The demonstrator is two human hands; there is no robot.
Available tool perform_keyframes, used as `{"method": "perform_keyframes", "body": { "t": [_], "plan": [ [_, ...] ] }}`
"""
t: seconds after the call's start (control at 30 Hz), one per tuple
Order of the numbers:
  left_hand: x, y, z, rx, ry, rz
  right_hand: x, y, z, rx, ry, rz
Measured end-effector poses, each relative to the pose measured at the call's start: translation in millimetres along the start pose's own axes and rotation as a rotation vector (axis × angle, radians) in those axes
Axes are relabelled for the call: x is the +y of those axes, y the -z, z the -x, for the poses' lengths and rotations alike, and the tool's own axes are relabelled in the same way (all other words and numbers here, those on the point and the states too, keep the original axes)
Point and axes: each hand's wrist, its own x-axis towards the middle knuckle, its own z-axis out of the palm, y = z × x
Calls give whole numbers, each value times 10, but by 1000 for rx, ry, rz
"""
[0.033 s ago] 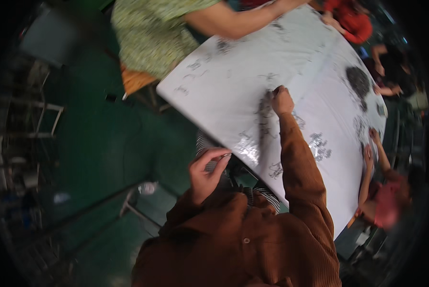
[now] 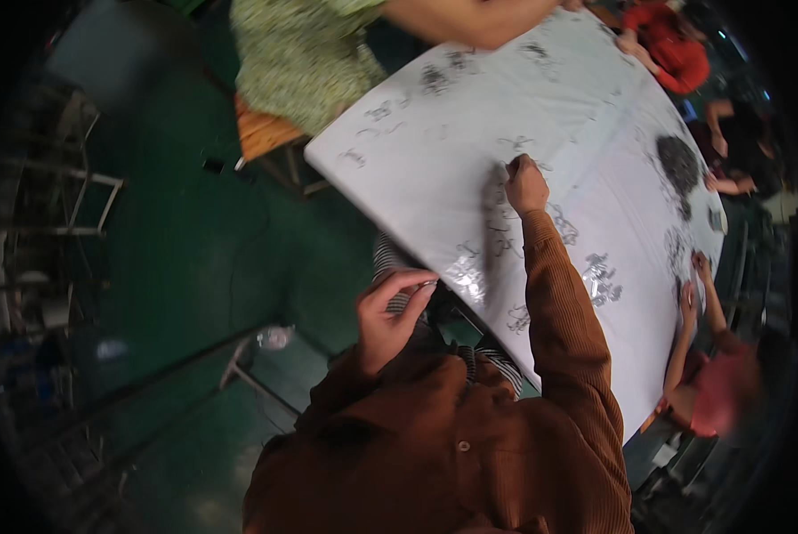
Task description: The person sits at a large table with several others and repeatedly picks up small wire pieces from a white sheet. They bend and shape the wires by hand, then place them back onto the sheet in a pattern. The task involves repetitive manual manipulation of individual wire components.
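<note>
My left hand (image 2: 388, 316) is raised just off the near edge of the white-covered table (image 2: 408, 178). Its thumb and fingertips pinch a small shiny piece (image 2: 430, 283), too small to name. Over the tabletop reaches my right hand (image 2: 528, 189), its fingers closed and pointing down; whatever they hold is hidden. Beside the right hand lie thin, dark, curled pieces (image 2: 503, 245), partly in its shadow. Another little group of dark pieces (image 2: 516, 142) lies just beyond its fingertips. A clump of similar pieces (image 2: 602, 280) rests to the right of my right forearm.
A large dark heap (image 2: 679, 165) lies toward the table's right side. Across the far left corner leans a person in green patterned clothing (image 2: 306, 67). Other people sit along the far and right edges, one in red (image 2: 675, 58). A wooden stool (image 2: 266, 133) stands at left.
The view has shifted a little, so the table appears farther right. My right hand stays closed near the same dark pieces, and my left hand keeps its pinch.
</note>
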Motion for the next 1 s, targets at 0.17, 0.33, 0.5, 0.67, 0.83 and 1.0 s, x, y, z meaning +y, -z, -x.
{"method": "perform_keyframes", "body": {
  "t": [0.17,0.33,0.5,0.67,0.83,1.0],
  "plan": [
    [-58,414,-69,108,42,-20,-1308,-902,-51,-188,316,-254],
    [-80,558,-4,174,119,-43,-1780,-1195,-204,-206,296,-317],
    [-54,441,46,183,119,59,-1330,-520,84,-199,345,-413],
    [-24,300,85,71,74,78,30,202,517,-86,132,-416],
    [159,12,120,13,42,73,1339,917,972,181,-57,-174],
    [356,-307,110,-130,-10,70,1623,1277,1370,59,-159,-19]
  ]
}}
